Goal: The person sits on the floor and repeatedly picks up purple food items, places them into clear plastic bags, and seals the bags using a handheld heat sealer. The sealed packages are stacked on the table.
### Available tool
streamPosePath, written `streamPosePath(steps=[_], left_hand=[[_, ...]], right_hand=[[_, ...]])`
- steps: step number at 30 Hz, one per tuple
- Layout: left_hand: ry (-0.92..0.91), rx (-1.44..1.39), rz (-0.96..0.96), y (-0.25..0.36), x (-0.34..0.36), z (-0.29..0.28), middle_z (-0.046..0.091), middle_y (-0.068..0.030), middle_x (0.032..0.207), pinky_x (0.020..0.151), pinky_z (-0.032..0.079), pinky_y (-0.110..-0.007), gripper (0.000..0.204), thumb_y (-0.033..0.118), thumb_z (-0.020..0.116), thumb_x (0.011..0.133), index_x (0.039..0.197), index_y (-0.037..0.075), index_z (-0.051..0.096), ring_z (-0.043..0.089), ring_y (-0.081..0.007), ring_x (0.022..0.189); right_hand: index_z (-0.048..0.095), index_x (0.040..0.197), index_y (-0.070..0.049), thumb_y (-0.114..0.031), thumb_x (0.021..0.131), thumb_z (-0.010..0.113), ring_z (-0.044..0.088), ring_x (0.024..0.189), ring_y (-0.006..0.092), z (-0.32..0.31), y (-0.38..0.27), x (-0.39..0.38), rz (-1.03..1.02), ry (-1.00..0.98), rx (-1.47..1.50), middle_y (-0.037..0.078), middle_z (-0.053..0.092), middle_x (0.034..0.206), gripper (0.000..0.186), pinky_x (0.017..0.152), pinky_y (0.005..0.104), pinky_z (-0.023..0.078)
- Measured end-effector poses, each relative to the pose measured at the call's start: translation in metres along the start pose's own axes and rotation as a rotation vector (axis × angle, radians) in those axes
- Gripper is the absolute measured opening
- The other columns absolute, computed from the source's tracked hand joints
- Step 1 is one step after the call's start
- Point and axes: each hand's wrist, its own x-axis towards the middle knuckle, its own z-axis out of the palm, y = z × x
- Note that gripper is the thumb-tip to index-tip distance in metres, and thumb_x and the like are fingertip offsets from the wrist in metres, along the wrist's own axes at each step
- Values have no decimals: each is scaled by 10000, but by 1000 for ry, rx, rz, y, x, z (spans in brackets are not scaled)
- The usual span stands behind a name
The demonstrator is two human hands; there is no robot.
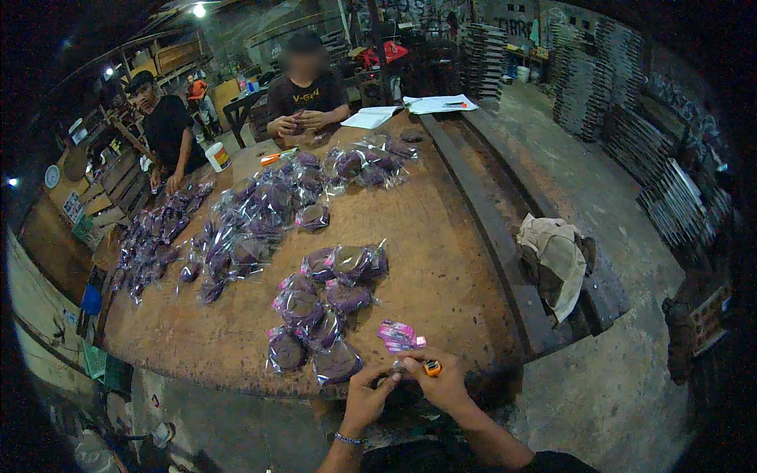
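Note:
At the near edge of the table my two hands meet, fingertips together. My left hand [371, 398] is closed in a pinch on something too small to make out. My right hand [443, 388] is closed too, with a small orange-and-black tool [431, 367] in it; its exact kind does not show. Just beyond the fingers lie pink printed cards [398, 336] in a loose stack. Left of them is a group of clear plastic packets [300, 307] holding brownish-purple round pieces, some with pink cards at the top.
A larger heap of similar packets [268, 201] covers the table's [426, 260] far left. Open books [441, 104] lie at the far end. Across the table a person [306, 94] handles a dark piece; another [167, 130] stands at left. A pale cloth [552, 248] drapes over the right-hand beams.

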Motion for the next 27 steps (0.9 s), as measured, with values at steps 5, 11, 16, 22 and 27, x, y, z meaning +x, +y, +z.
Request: streamPosePath(steps=[5, 11, 16, 22, 27], left_hand=[[70, -96, -106, 8, 2, 3, 661, -62, 910, 759, 463, -263, 193, 121, 671, 817, 954, -13, 657, 590, -113, 841], [22, -27, -81, 5, 3, 4, 668, -46, 850, 725, 457, -234, 207, 171, 673, 828, 904, -21, 662, 579, -79, 795], [31, -5, -197, 5, 8, -8, 667, -34, 792, 722, 459, -235, 210, 189, 684, 821, 861, -16, 672, 584, -89, 776], [193, -230, -96, -3, 8, 8, 637, -15, 877, 723, 433, -222, 199, 149, 656, 840, 965, -4, 635, 548, -75, 826], [67, -199, -149, -6, 0, -2, 606, 0, 866, 730, 432, -230, 136, 115, 631, 850, 940, 15, 612, 532, -81, 804]], right_hand=[[661, 976, -33, -165, 836, 635, 627, 867, 217, 2, 2, -9, -155, 4, -203, 118, 661, 933, 194, 769, 322, 484], [656, 960, -23, -171, 827, 643, 639, 857, 245, 3, 5, -9, 80, 11, 5, 139, 663, 905, 200, 757, 321, 488], [649, 953, -8, -103, 802, 658, 639, 774, 213, 9, 4, -6, -231, 58, -248, 126, 658, 855, 179, 706, 307, 495], [652, 942, -18, -111, 771, 676, 631, 730, 288, 7, 1, -6, -305, 19, -362, 144, 643, 810, 197, 686, 344, 502], [650, 932, -13, -133, 769, 678, 631, 719, 309, 4, -2, 9, -38, -84, -297, 132, 645, 771, 204, 666, 342, 501]])
